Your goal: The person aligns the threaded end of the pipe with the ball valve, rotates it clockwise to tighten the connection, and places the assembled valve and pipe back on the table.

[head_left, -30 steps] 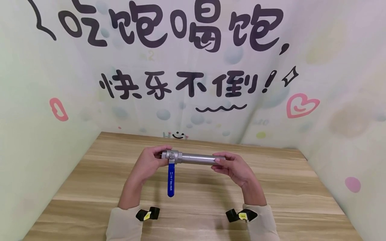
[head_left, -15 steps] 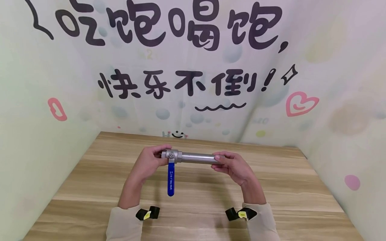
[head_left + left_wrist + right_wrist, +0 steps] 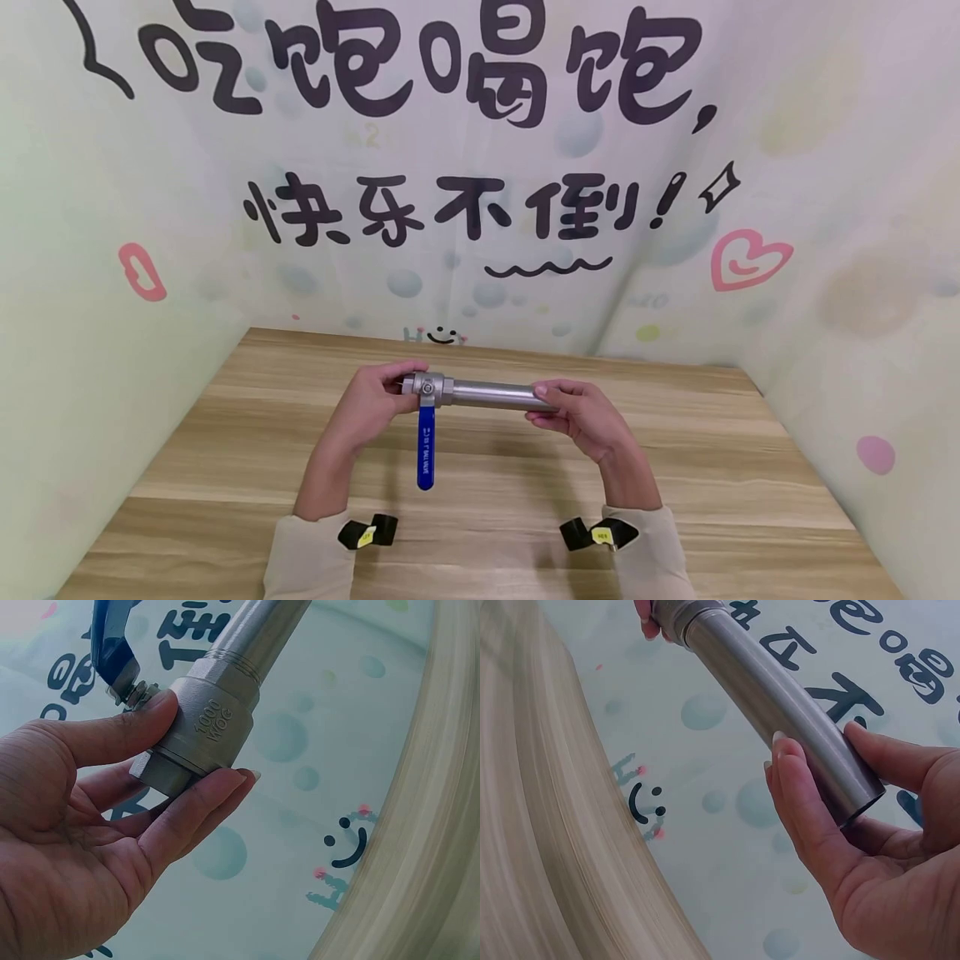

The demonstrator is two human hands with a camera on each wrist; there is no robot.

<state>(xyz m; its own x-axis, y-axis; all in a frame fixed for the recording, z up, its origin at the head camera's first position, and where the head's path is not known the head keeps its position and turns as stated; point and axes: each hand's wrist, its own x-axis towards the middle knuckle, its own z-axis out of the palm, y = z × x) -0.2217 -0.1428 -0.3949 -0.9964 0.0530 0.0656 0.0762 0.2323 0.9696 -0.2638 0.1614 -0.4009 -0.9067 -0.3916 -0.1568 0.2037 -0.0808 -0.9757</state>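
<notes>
A silver ball valve (image 3: 428, 388) with a blue lever handle (image 3: 426, 450) is joined to a straight metal pipe (image 3: 495, 395). Both hands hold the assembly roughly level above the table. My left hand (image 3: 371, 404) grips the valve body at its left end, with thumb and fingers on opposite sides; "1000 WOG" shows on the body (image 3: 214, 720) in the left wrist view. At the other end, my right hand (image 3: 581, 414) pinches the pipe near its open end, seen in the right wrist view with the thumb on one side of the pipe (image 3: 810, 742). The lever points toward me.
Beneath the hands lies a wood-grain table (image 3: 480, 517). A pale printed curtain (image 3: 465, 150) with dark lettering stands behind it and along both sides. Each sleeve carries a black strap with a small black block (image 3: 385, 529) at the wrist.
My right thumb and fingers have shifted slightly on the pipe's end. The left hand and the valve have stayed about where they were.
</notes>
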